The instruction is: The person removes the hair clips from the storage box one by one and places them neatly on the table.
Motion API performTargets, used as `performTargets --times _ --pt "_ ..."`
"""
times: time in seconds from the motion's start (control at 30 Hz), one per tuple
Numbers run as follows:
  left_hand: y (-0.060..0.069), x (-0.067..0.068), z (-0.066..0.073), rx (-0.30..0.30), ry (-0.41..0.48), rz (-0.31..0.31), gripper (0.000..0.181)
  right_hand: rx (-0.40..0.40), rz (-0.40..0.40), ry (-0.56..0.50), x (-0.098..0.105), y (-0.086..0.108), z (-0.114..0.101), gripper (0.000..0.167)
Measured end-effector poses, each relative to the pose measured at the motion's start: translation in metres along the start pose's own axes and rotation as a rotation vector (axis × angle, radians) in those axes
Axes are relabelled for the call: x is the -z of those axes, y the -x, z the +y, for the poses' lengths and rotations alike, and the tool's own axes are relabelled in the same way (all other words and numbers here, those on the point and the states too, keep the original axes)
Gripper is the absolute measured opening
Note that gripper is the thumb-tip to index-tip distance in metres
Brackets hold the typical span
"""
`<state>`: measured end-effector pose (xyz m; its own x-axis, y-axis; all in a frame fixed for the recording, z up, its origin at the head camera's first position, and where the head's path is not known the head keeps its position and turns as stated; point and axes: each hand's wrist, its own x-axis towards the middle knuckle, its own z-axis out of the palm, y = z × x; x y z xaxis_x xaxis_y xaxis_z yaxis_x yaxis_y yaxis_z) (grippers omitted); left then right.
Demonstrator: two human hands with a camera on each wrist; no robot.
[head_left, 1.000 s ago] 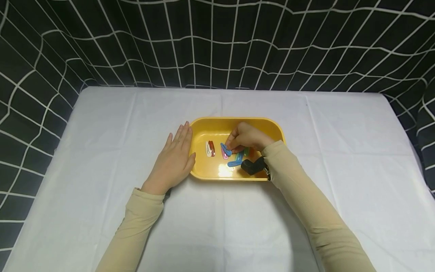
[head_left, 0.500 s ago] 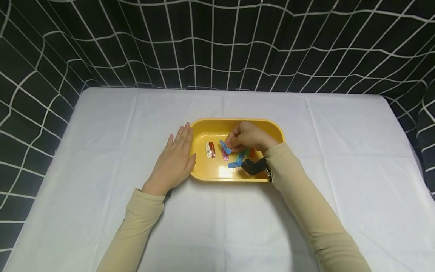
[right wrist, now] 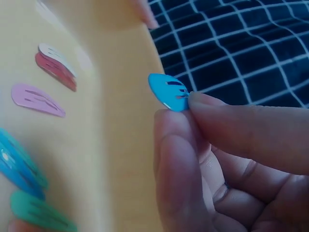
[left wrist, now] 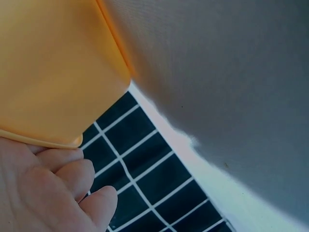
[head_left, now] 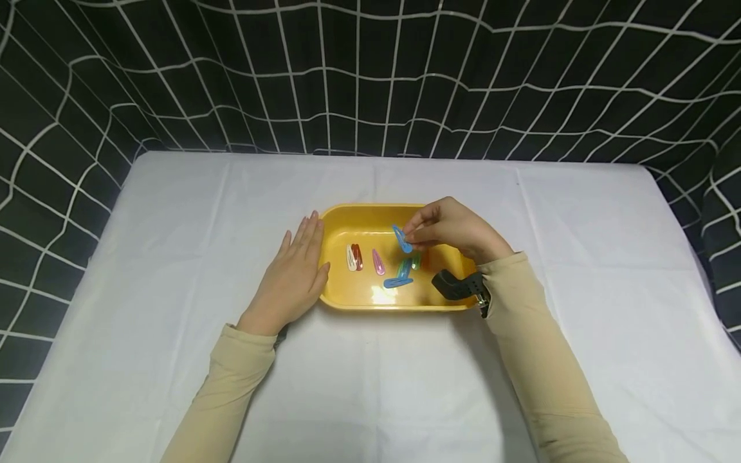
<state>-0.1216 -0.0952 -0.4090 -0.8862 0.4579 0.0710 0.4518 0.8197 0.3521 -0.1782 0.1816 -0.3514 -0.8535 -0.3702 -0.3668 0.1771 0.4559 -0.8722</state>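
Note:
Between thumb and fingertips my right hand [head_left: 454, 225] pinches a blue snap hair clip [head_left: 402, 238], held up over the yellow tray [head_left: 399, 303]. The right wrist view shows that blue hair clip [right wrist: 169, 91] close up. My left hand [head_left: 289, 276] lies with straight fingers against the tray's left rim. In the left wrist view its fingers touch the tray's edge [left wrist: 43, 139]. Inside the tray, a white clip [head_left: 350, 258] and a red clip [head_left: 357, 256] lie side by side, with a pink clip [head_left: 378, 262] to their right. Another blue clip [head_left: 397, 282] and green clips [head_left: 416, 262] lie nearer my right hand.
A white cloth [head_left: 324, 386] covers the table beneath the tray. Behind and at both sides hangs a white net [head_left: 359, 77] before dark cloth. A black wrist device [head_left: 457, 286] on the right arm overhangs the tray's right part.
My right hand has lifted the blue hair clip off the pink one and moved up and to the right with it. The pink clip is now uncovered. My left hand stays at the rim.

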Motion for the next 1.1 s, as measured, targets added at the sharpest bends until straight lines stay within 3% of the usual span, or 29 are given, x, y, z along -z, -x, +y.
performTargets --times 0.47,0.8,0.97,1.1 --pt "0.000 -0.004 0.003 -0.005 0.001 0.021 0.064 0.051 0.166 -0.084 0.022 0.046 0.024 0.023" --pt "-0.002 -0.001 0.001 0.002 0.011 0.020 0.063 0.084 0.231 -0.155 0.033 0.061 0.039 0.023" --pt "-0.003 -0.003 -0.001 -0.010 0.012 0.035 0.062 0.112 0.247 -0.273 0.042 0.065 0.053 0.008" --pt "-0.003 -0.002 -0.003 -0.016 0.021 0.043 0.060 0.137 0.257 -0.399 0.051 0.070 0.065 0.015"
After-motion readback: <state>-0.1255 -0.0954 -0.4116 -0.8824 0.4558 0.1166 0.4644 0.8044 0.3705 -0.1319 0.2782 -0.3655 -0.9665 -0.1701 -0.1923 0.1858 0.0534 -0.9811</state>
